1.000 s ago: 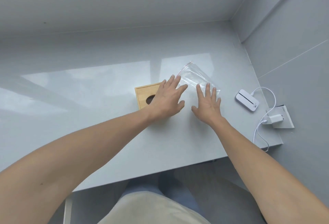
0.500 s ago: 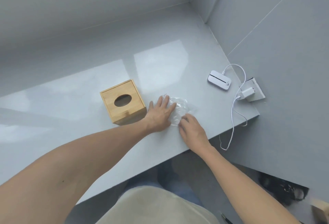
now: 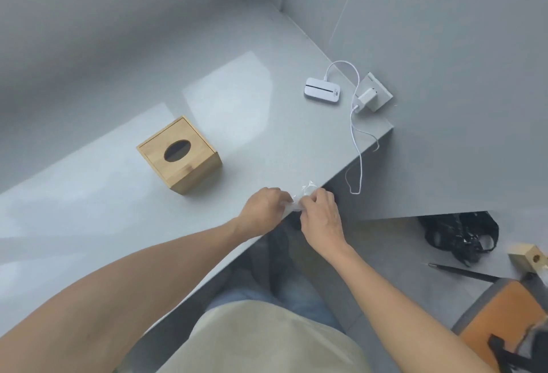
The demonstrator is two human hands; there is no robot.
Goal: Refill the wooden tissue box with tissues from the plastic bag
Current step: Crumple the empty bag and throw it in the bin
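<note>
The wooden tissue box stands upright on the grey table, its oval top opening dark and showing no tissue. At the table's near edge, my left hand and my right hand both pinch a crumpled clear plastic bag. The bag is bunched between the fingers, so only a small wrinkled part shows. The hands are well to the right of and nearer than the box, not touching it. No tissues are visible.
A white device lies at the table's far right, cabled to a charger in a wall socket; the cable hangs over the edge. On the floor at right are a black bag, a wooden block and an orange stool.
The flat bag was pulled from beside the box to the table's near edge and crumpled up between both hands. The hands went from flat and spread to pinching. The view swung right.
</note>
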